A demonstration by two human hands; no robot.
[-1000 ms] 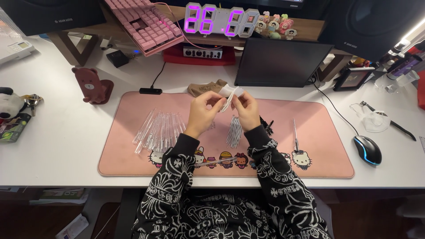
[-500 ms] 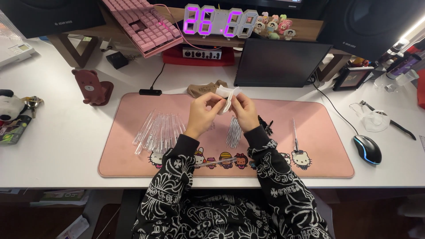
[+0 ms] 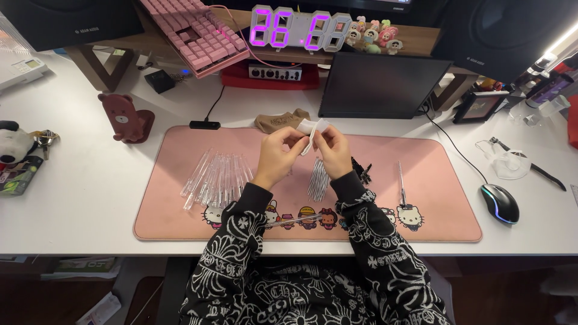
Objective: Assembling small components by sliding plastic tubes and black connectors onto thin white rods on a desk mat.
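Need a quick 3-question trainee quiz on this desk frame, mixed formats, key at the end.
1. True or false: both hands are pinching a small white piece above the pink desk mat.
2. Which lies nearer the left hand: (a) the spread of clear tubes, (b) the computer mouse?
3. What colour is the keyboard propped at the back?

Key
1. True: left hand and right hand hold the small white piece over the pink desk mat.
2. (a): clear tubes lie to its left; the computer mouse is far right.
3. Pink: keyboard.
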